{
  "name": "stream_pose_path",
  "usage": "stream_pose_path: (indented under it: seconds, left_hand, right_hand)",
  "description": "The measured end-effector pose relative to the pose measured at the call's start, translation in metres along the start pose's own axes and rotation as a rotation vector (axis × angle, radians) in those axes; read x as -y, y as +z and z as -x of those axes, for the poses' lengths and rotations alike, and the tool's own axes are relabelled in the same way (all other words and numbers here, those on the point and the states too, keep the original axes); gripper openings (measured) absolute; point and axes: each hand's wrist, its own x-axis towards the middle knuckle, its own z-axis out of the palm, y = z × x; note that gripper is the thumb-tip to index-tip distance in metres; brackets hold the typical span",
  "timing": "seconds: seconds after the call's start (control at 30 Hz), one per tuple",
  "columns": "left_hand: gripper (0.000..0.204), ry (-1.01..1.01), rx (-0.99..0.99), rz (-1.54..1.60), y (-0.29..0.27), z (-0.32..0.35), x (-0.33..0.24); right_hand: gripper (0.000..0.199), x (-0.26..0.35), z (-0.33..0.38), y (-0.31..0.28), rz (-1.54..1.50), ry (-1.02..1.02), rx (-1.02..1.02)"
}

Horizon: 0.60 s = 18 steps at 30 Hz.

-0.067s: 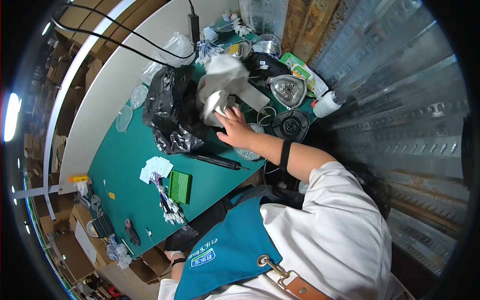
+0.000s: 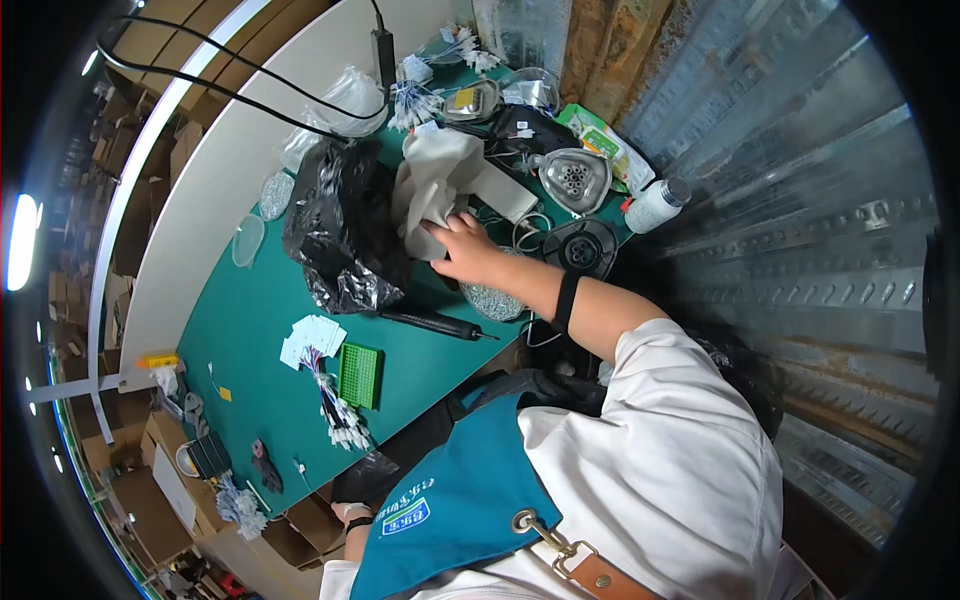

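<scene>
Crumpled off-white cloth [image 2: 440, 160], upper centre, touches the right hand [image 2: 468, 250], grip unclear; the left hand's [image 2: 349, 513] hold is hidden. Tugging could drag the shiny black plastic bag [image 2: 338, 230].

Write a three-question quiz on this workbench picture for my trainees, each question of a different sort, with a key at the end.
1. Multiple choice: What are the fingers of the person's right hand touching?
a) the white bottle
b) the pale crumpled material
c) the black pen-shaped tool
2. True or false: In the picture, the black plastic bag lies to the left of the pale crumpled material.
3. Short answer: What colour is the gridded block lying beside the bundle of wires with white plugs?

Key:
1. b
2. True
3. Green
</scene>
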Motion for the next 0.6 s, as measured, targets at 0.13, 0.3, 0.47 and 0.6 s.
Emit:
stream_pose_path:
  seconds: [0.13,0.3,0.47,0.6]
  left_hand:
    - [0.049,-0.232,-0.03,0.428,-0.015,0.017,0.003]
    - [0.054,-0.529,-0.069,0.986,-0.032,0.035,-0.017]
    - [0.059,-0.835,-0.122,1.541,-0.051,0.051,-0.039]
    - [0.061,-0.763,-0.072,1.7,-0.021,0.037,-0.005]
  right_hand:
    - [0.022,-0.057,-0.055,-0.022,-0.219,0.54,-0.132]
    - [0.053,-0.164,-0.101,-0.072,0.386,0.859,-0.061]
    - [0.087,-0.208,-0.111,-0.086,0.366,1.053,0.296]
    - [0.087,-0.227,-0.126,-0.062,0.401,1.001,0.363]
